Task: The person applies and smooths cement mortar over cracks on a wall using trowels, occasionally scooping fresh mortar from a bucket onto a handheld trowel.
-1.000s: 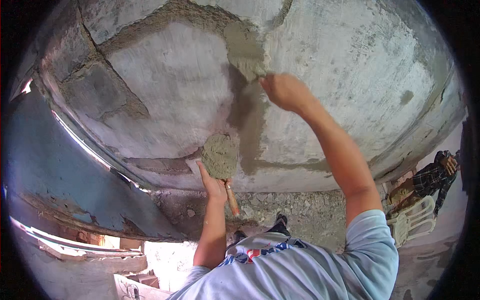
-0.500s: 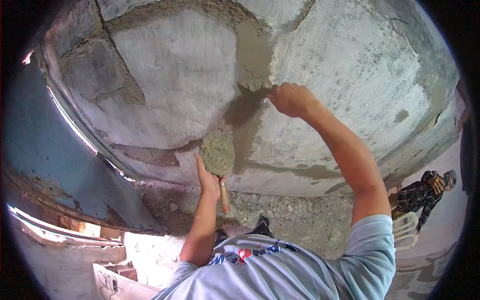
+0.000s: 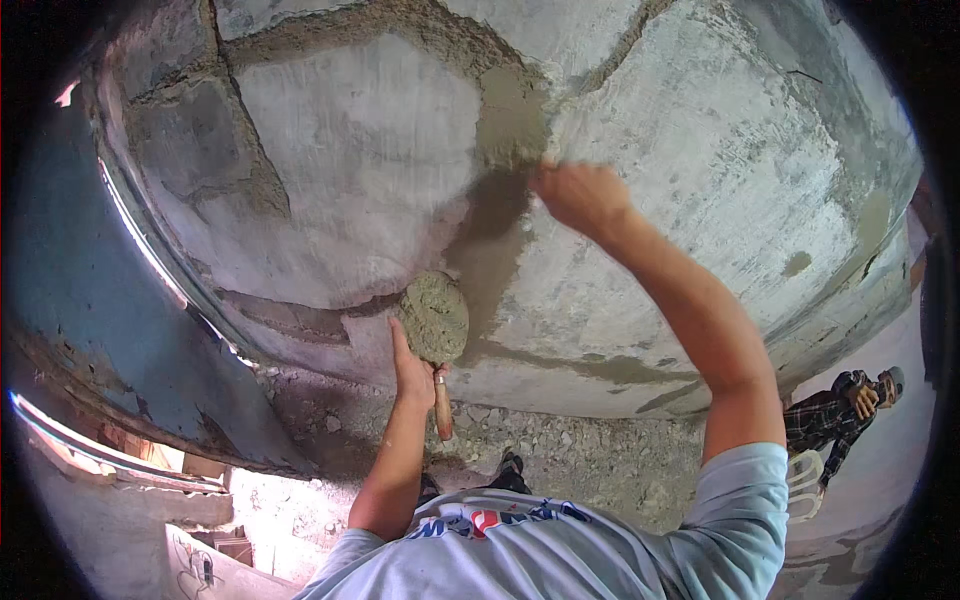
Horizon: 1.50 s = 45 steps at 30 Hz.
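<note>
Spreading wet mortar (image 3: 505, 130) on the grey wall (image 3: 700, 150) is the step in hand. A hidden tool is gripped by the right hand (image 3: 580, 195). The trowel (image 3: 434, 325), heaped with mortar, is held low on the wall by the left hand (image 3: 412, 375). More mortar is probably needed next.

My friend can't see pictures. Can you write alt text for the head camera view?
A person's right hand spreads wet grey mortar on a rough concrete wall, while the left hand holds a wooden-handled trowel heaped with mortar. Another person sits at the far right.
</note>
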### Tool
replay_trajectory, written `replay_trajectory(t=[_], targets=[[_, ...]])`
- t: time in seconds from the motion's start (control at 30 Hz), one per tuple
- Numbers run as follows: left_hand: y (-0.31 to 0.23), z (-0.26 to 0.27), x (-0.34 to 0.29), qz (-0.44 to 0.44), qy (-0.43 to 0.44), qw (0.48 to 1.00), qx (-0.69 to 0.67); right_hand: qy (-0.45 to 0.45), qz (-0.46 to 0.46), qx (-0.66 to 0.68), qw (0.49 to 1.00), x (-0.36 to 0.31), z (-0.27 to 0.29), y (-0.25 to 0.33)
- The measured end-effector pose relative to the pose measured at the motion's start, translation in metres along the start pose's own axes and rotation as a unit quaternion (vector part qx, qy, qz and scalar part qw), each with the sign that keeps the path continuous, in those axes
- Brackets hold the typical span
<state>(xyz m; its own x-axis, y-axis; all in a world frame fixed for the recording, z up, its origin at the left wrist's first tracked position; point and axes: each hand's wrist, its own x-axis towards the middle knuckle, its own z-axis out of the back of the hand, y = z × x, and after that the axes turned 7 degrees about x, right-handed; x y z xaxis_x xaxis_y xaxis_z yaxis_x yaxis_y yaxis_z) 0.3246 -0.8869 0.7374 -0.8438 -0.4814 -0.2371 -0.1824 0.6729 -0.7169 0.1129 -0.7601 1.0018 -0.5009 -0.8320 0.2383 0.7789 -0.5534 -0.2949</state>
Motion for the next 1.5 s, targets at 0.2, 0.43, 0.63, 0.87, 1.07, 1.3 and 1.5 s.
replay_trajectory(t=[0.2, 0.43, 0.63, 0.87, 1.07, 1.3, 1.5], targets=[[0.000, -0.006, -0.003, 0.001, -0.017, 1.000, -0.022, -0.144, -0.040, 0.006, 0.989, 0.022, 0.072, -0.016], [0.005, -0.005, 0.004, 0.001, -0.033, 0.999, -0.011, -0.012, -0.054, 0.131, 0.990, -0.019, -0.050, -0.003], [-0.005, 0.002, -0.002, -0.013, 0.009, 1.000, 0.012, 0.057, -0.096, 0.267, 0.957, -0.066, -0.103, 0.022], [-0.013, 0.016, -0.015, 0.040, 0.018, 0.998, 0.044, -0.033, -0.023, 0.357, 0.933, -0.113, -0.160, 0.064], [-0.014, 0.020, -0.026, 0.017, 0.003, 0.999, 0.044, -0.135, -0.001, 0.337, 0.932, -0.130, -0.204, 0.090], [-0.006, 0.026, -0.023, 0.029, -0.043, 0.994, 0.095, -0.195, -0.012, 0.366, 0.910, -0.151, -0.234, 0.147], [-0.001, 0.027, -0.017, 0.013, -0.089, 0.990, 0.109, -0.128, -0.020, 0.485, 0.865, -0.156, -0.238, 0.174]])
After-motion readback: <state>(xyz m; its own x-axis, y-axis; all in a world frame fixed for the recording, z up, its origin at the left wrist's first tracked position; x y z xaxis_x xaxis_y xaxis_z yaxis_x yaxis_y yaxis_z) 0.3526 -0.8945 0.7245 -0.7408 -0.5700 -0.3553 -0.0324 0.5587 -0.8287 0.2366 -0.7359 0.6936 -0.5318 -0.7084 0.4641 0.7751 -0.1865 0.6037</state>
